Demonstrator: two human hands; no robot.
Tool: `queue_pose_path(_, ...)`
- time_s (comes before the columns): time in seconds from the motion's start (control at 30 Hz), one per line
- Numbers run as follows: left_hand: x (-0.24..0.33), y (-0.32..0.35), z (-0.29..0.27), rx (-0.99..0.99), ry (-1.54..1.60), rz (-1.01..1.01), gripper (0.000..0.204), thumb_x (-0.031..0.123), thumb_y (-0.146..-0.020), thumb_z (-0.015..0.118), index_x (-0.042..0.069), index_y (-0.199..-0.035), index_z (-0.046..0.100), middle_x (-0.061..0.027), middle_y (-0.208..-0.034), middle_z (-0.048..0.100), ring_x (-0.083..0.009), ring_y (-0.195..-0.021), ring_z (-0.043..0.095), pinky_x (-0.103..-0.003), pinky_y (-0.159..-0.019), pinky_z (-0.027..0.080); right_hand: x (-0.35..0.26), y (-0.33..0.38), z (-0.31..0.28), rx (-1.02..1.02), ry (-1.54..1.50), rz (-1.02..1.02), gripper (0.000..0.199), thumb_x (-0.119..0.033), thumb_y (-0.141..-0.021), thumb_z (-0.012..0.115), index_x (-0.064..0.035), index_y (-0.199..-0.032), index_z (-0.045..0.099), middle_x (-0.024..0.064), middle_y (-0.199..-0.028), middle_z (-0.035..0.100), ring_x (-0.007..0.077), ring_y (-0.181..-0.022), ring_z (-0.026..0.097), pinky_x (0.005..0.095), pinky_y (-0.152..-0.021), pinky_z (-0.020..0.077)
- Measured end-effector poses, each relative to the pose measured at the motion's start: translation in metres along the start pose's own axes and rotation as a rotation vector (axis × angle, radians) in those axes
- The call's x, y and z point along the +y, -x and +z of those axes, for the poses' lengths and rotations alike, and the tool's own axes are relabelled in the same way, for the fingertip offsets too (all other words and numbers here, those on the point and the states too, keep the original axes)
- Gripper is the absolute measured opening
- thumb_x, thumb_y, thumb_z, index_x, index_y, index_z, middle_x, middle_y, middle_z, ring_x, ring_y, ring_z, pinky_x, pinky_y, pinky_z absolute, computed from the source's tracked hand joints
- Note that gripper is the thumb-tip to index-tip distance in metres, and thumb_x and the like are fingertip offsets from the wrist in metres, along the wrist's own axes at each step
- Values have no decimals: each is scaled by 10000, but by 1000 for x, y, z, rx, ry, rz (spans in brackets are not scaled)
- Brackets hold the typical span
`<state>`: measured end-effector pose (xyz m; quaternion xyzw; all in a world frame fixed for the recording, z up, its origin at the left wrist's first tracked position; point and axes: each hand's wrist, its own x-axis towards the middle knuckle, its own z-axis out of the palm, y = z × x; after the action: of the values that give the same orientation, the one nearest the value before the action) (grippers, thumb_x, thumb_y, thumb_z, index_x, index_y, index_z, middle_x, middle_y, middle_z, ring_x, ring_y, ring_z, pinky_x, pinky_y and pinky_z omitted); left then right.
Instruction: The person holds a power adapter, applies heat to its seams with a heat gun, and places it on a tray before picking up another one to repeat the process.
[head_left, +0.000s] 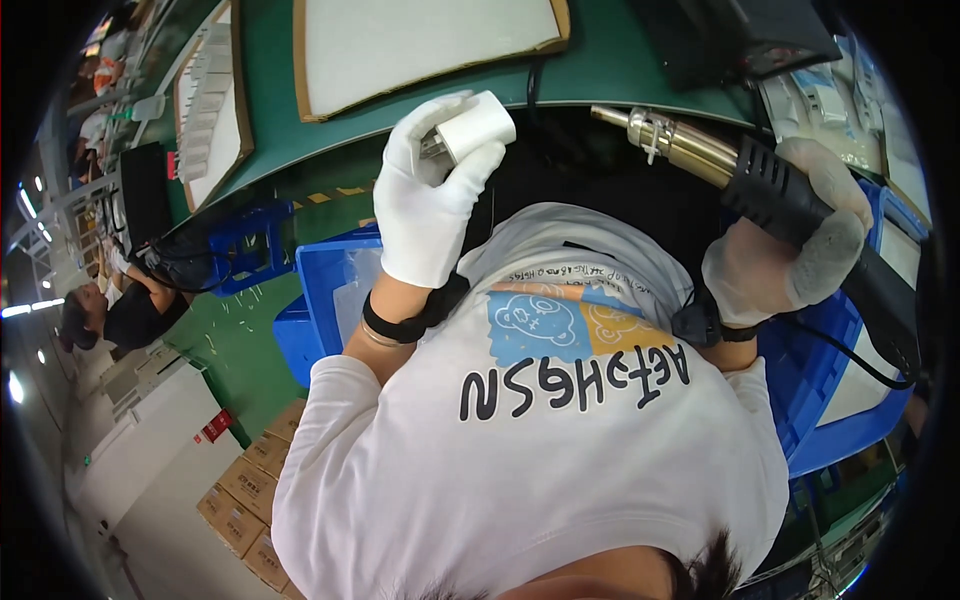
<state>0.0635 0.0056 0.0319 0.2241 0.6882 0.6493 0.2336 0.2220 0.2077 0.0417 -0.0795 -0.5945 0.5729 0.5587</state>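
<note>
My left hand (424,222), in a white glove, is closed round a white plug-in charger (482,124). The charger's metal prongs point left toward the palm, and its smooth body sticks out past thumb and fingers. In my right hand (745,268), also gloved, is a hot-air gun (697,152), gripped by its black ribbed body. Its narrow metal nozzle points left toward the charger, with a gap between them. Both are held above my lap, close to the table's near edge.
Ahead is a green table (610,75) with a white board (420,50) edged in brown. Blue bins (340,262) stand at both sides of me. Bagged items (830,105) lie at the far right. A black cable (850,352) runs beside my right arm. Another person (135,305) sits at far left.
</note>
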Motion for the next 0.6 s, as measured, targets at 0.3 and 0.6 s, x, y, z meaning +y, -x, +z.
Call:
queue_pose_path(0.3, 20, -3, -34, 89, -187, 238, 520, 1, -670, 732, 48, -1128, 491, -80, -1073, 563, -158, -952, 554, -285, -816, 468, -6, 1, 28, 60, -58, 68, 332, -341, -848, 536, -19, -924, 531, 170, -869, 584, 234, -677, 550, 351, -698, 459)
queue_pose_path(0.6, 117, -115, -229, 387, -1104, 380, 402, 234, -724, 709, 51, -1062, 592, -76, -962, 601, -170, -857, 576, -278, -760, 462, -13, -6, 38, -25, -18, 155, 473, -396, -785, 606, -25, -1050, 483, 233, -999, 558, 219, -748, 566, 260, -569, 486)
